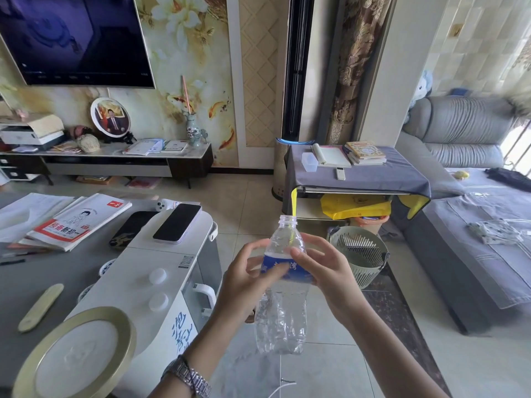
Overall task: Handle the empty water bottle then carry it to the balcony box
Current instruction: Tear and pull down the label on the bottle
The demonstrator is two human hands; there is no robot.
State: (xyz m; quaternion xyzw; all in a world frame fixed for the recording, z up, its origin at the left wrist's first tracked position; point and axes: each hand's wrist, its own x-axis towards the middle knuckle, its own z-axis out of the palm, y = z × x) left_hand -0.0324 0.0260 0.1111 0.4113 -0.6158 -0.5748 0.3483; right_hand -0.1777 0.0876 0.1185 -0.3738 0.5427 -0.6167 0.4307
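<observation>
Clear bottle (280,305) upright, open neck up, both hands gripping.

Bottle (283,282) label partly hidden by fingers (275,270); television (71,38) cut off.

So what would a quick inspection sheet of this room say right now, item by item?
Surface: grey table at left, crowded.
Job's things: clear water bottle, uncapped, empty, crumpled, blue label, held upright above the floor; balcony box not seen.
Clutter: two phones, booklets, gold-rimmed plate, white appliance.
Grips: left hand and right hand both grip the bottle at its label.
Cables: thin white cord on the floor.
Surroundings: television, grey sofa, slotted bin, cloth-covered side table.
</observation>
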